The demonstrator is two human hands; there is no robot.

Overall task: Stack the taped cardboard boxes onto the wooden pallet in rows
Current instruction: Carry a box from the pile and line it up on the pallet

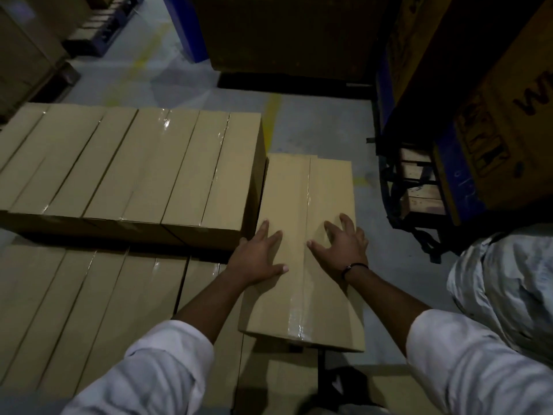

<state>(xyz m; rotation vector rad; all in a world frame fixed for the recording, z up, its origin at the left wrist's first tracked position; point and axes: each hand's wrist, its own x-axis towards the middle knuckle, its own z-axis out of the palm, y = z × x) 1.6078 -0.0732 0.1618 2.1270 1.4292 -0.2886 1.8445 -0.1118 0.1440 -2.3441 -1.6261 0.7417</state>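
Observation:
A long taped cardboard box (302, 289) lies lengthwise in the middle, resting on lower boxes, its far end beside a raised row. My left hand (259, 256) lies flat on its top, left of the tape seam, fingers spread. My right hand (343, 241) presses flat on the top, right of the seam, a dark band on the wrist. A raised row of taped boxes (131, 166) stands side by side at the left. A lower row of boxes (89, 310) lies nearer to me. The pallet is hidden under the boxes.
Grey concrete floor (329, 124) with yellow marks stretches beyond. A large dark carton (287, 34) stands at the back. Blue racking (449, 163) with printed cartons and a wooden pallet (419, 187) is at the right. Another person's pale clothing (505, 283) is close at the right.

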